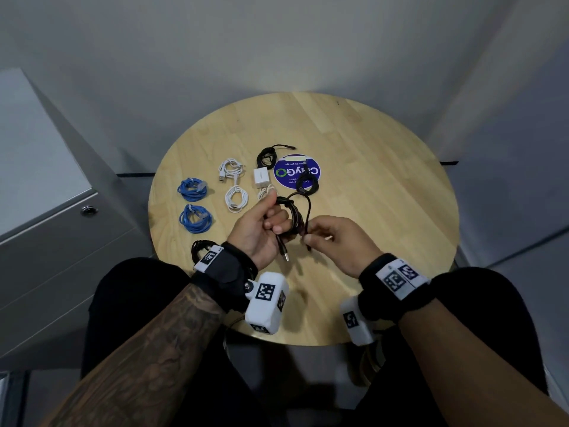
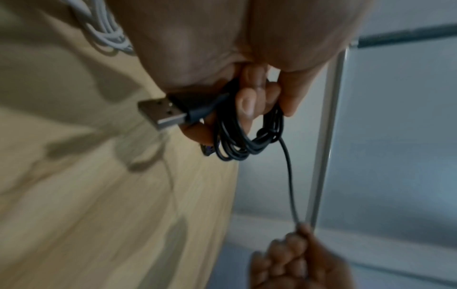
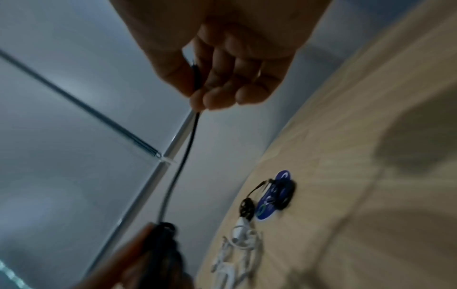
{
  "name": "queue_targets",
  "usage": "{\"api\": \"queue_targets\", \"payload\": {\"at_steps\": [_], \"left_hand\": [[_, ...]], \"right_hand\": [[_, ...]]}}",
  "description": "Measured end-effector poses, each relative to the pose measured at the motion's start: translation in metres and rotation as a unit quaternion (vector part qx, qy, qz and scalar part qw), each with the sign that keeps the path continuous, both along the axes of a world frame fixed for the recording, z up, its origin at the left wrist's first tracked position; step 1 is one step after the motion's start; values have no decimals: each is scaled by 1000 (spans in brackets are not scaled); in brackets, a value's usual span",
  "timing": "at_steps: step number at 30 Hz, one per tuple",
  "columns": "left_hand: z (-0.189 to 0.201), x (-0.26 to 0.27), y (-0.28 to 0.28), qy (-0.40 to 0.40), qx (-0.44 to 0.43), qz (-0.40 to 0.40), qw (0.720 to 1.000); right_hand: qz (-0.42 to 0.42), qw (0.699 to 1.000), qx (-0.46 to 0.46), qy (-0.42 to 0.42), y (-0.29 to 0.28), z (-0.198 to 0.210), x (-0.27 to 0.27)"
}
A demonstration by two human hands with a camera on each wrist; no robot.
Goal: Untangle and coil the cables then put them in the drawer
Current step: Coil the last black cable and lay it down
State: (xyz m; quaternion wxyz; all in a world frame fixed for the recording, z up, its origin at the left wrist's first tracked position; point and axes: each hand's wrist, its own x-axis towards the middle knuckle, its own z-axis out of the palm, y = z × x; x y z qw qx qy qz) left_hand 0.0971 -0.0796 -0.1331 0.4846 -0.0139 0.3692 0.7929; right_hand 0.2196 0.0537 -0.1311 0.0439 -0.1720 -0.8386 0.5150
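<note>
Left hand (image 1: 261,224) fingers curled round black cable (image 2: 237,140) coil, held above table (image 1: 385,195). Right hand (image 1: 335,238) pinches free tail, nearly closed. Judged: cable light, limp, springy; coil may unwind. Grip across bundled loops, not USB plug (image 2: 160,112).

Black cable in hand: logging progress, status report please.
Left hand grips black cable coil. Right hand pinches its loose end. Coiled cables wait on table. Nothing in the way.

Black USB cable (image 1: 292,215), mostly coiled, held above the round table, plug (image 2: 162,113) sticking out, loose tail arching rightward. Coiled blue (image 1: 193,189), white (image 1: 236,198) and black, probably, cables lying behind.
</note>
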Motion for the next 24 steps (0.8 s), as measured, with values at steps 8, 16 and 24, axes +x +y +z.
{"api": "queue_targets", "payload": {"at_steps": [8, 16, 24], "left_hand": [[-6, 12, 2, 70, -38, -20, 997], [-2, 18, 3, 71, -51, -1, 996], [2, 23, 4, 92, -54, -7, 994]], "right_hand": [[-153, 949, -270, 57, -8, 2, -9], [-66, 981, -174, 50, -22, -13, -7], [-96, 983, -121, 99, -20, -14, -8]]}}
